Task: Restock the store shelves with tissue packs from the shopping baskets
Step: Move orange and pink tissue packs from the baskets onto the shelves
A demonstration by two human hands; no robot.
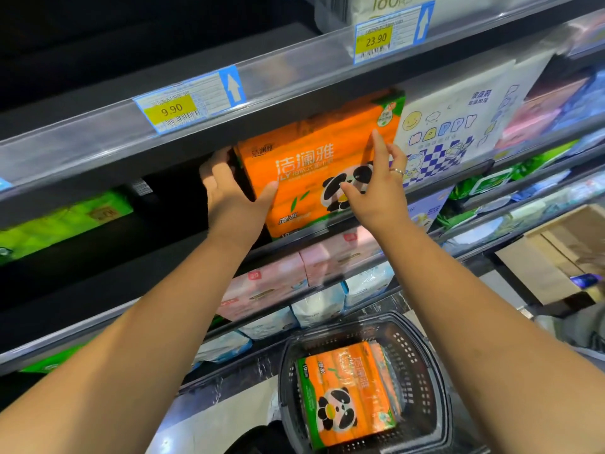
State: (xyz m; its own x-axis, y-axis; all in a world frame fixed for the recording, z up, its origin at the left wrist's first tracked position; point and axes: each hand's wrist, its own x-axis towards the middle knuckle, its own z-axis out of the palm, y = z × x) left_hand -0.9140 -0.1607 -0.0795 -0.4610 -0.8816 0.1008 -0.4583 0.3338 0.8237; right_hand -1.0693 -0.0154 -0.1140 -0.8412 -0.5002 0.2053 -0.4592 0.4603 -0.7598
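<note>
Nearest to the camera stands one black shopping basket on the floor. One orange tissue pack with a panda lies flat in it; if another pack lies under it, I cannot tell.

Above the basket, both arms reach up to the middle shelf. A second orange pack stands there upright on its edge, under the price rail, with its printed face to the front. The left grip holds this pack at its left side: the fingers go round the edge and the thumb lies on the front. The right grip is spread flat against the front, fingers nearly straight, and closes round nothing.

So I judge the task as partly done: one pack is almost placed and needs only its final position, and at least one pack waits in the basket.

Just right of the orange pack stands one white pack with "HAPPY" on it. Further up, the rail carries two price tags, 9.90 and 23.90.
</note>
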